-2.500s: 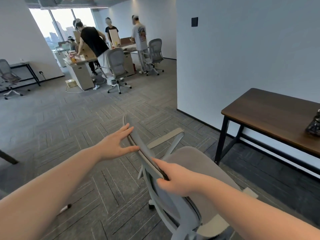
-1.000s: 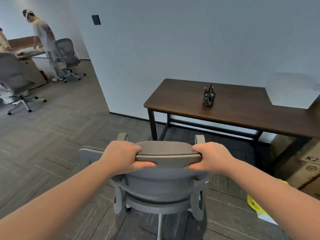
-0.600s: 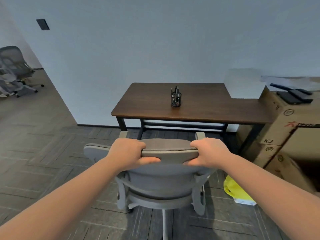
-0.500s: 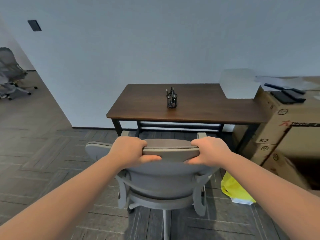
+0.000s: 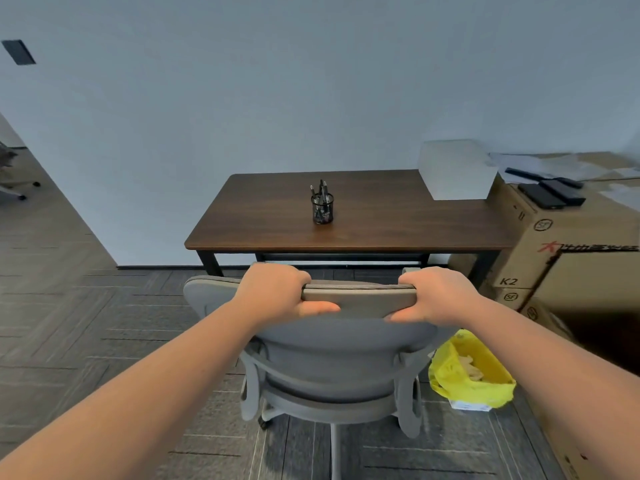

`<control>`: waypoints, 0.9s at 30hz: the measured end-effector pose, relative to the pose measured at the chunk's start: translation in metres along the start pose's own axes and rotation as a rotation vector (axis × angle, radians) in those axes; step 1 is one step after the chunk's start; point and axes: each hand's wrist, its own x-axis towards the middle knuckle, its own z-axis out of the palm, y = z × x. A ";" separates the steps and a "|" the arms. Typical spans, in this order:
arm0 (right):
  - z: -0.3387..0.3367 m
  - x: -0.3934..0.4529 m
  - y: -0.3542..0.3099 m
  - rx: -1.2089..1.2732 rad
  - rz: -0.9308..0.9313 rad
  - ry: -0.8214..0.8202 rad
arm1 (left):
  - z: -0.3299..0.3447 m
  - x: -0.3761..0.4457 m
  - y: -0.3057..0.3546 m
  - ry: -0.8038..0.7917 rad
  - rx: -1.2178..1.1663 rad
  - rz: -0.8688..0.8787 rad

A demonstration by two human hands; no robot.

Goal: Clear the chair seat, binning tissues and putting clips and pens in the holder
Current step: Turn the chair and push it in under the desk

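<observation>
A grey office chair (image 5: 339, 351) stands in front of me with its back toward me. My left hand (image 5: 277, 294) grips the left of the backrest's top edge and my right hand (image 5: 433, 296) grips the right of it. The backrest hides the seat. A black mesh pen holder (image 5: 322, 208) with several pens stands on the brown desk (image 5: 381, 223) beyond the chair. A bin lined with a yellow bag (image 5: 471, 372) holding crumpled tissue sits on the floor right of the chair.
Large cardboard boxes (image 5: 568, 258) are stacked at the right, with dark flat items on top. A white box (image 5: 457, 169) rests at the desk's far right corner. A plain wall rises behind the desk. Another chair's base (image 5: 14, 188) shows far left.
Both hands took hold of the backrest top and swung the chair around to face the desk. In the last second the desk, boxes and yellow-lined bin came closer and more centred.
</observation>
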 end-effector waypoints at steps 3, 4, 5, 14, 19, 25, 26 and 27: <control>-0.003 0.005 0.012 0.021 0.017 -0.014 | 0.000 0.012 0.006 -0.004 -0.012 0.003; -0.004 0.007 0.016 0.032 0.021 -0.022 | 0.000 0.015 0.007 -0.002 -0.019 0.007; -0.005 0.008 0.020 0.044 0.024 -0.034 | 0.000 0.018 0.009 -0.003 -0.027 0.010; -0.008 0.016 0.053 0.110 0.065 -0.036 | -0.002 0.051 0.024 -0.004 -0.032 0.000; -0.013 0.021 0.070 0.141 0.086 -0.058 | -0.001 0.071 0.034 0.004 -0.057 -0.006; -0.020 0.031 0.098 0.127 0.095 -0.055 | -0.003 0.093 0.051 0.006 -0.067 -0.019; -0.021 0.031 0.103 0.120 0.093 -0.054 | -0.004 0.097 0.055 0.005 -0.071 -0.019; -0.021 0.032 0.109 0.118 0.090 -0.054 | -0.004 0.102 0.059 0.005 -0.070 -0.018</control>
